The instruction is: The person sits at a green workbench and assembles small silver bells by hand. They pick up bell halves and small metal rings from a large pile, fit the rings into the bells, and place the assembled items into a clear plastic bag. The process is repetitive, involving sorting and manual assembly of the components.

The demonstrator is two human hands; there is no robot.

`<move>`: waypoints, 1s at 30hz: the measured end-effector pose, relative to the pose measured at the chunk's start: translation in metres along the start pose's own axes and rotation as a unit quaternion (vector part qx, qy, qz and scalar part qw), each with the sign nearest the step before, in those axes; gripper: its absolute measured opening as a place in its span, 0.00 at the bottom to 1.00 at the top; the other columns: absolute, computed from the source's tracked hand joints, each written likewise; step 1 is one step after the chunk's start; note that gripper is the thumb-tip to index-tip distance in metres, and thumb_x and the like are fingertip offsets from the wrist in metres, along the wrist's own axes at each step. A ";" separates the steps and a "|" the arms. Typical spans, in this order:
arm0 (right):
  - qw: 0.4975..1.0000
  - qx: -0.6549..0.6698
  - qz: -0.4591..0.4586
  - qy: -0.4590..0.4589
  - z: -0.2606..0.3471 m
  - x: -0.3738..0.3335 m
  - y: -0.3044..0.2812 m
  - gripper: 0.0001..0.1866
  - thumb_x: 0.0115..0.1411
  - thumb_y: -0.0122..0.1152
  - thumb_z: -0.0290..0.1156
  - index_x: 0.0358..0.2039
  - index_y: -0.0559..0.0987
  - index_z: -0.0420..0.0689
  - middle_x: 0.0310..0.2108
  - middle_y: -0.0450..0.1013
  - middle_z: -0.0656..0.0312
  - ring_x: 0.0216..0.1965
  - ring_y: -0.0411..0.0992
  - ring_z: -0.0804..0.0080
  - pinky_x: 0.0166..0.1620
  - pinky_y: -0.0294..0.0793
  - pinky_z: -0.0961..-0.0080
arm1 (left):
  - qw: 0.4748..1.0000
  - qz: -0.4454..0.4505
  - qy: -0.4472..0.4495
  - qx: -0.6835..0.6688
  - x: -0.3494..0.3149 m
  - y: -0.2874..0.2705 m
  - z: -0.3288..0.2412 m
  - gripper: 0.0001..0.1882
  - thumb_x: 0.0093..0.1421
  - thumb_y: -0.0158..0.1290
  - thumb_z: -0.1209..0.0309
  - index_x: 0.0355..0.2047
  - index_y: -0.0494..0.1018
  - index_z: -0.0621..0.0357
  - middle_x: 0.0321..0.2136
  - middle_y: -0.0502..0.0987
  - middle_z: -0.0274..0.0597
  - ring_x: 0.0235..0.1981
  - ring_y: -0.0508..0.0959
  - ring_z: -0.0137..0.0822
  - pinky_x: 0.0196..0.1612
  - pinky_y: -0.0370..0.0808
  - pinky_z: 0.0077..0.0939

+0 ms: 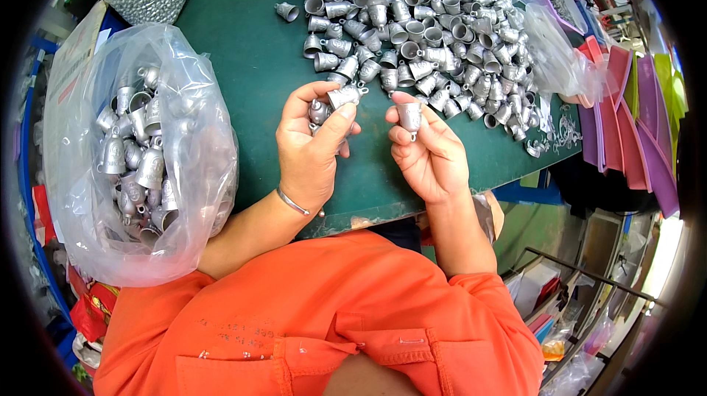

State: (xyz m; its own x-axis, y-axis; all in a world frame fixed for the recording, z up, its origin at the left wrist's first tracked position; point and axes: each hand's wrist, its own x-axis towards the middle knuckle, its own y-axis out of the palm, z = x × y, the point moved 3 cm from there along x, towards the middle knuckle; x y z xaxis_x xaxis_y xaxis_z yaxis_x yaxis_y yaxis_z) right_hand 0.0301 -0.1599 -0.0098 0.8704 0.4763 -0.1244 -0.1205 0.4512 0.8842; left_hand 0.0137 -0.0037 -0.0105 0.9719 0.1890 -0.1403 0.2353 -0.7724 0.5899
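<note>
Head view: green surface (243, 57) carries a large heap of silver metal bells (420, 28) at its far side. Clear plastic bag (132, 153) of bells lies at left. Left hand (313, 149) is closed, pinching a bell (345, 96) with others cupped inside. Right hand (427, 153) pinches a single bell (409, 116) at its fingertips.

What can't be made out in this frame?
- Head view: further bells in the left hand, hidden by its curled fingers.
- Bells deep in the clear plastic bag, blurred by crinkled film.
- Small metal pieces beside the bell pile, too small to identify.
</note>
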 end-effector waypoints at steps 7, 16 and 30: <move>1.000 -0.027 -0.005 -0.011 -0.004 0.000 0.004 0.21 0.61 0.49 0.29 0.53 0.62 0.35 0.43 0.69 0.47 0.34 0.70 0.71 0.36 0.73 0.79 | 1.000 0.001 -0.001 0.000 0.000 0.001 -0.001 0.16 0.55 0.55 0.73 0.43 0.65 0.58 0.31 0.73 0.37 0.26 0.74 0.23 0.19 0.66 0.12; 0.973 -0.216 0.000 -0.086 -0.011 0.000 0.012 0.16 0.55 0.55 0.20 0.45 0.68 0.39 0.43 0.70 0.53 0.43 0.70 0.68 0.42 0.73 0.74 | 0.999 0.014 0.038 0.014 -0.002 0.000 -0.003 0.16 0.55 0.54 0.74 0.44 0.65 0.59 0.30 0.73 0.37 0.26 0.74 0.22 0.19 0.66 0.11; 0.972 0.203 -0.100 0.062 -0.044 -0.005 0.026 0.20 0.60 0.46 0.47 0.44 0.72 0.44 0.40 0.70 0.56 0.43 0.69 0.62 0.43 0.72 0.64 | 0.733 0.220 0.453 0.457 -0.024 0.027 -0.033 0.20 0.41 0.60 0.68 0.37 0.70 0.55 0.43 0.69 0.46 0.48 0.68 0.49 0.55 0.58 0.48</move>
State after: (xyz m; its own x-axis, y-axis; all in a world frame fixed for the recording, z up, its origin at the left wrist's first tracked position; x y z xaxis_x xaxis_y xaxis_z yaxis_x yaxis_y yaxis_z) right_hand 0.0014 -0.1174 -0.0057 0.7903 0.5079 -0.3428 0.2657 0.2201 0.9386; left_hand -0.0035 -0.0092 0.0347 0.6516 -0.1950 0.7331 0.2058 -0.8847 -0.4183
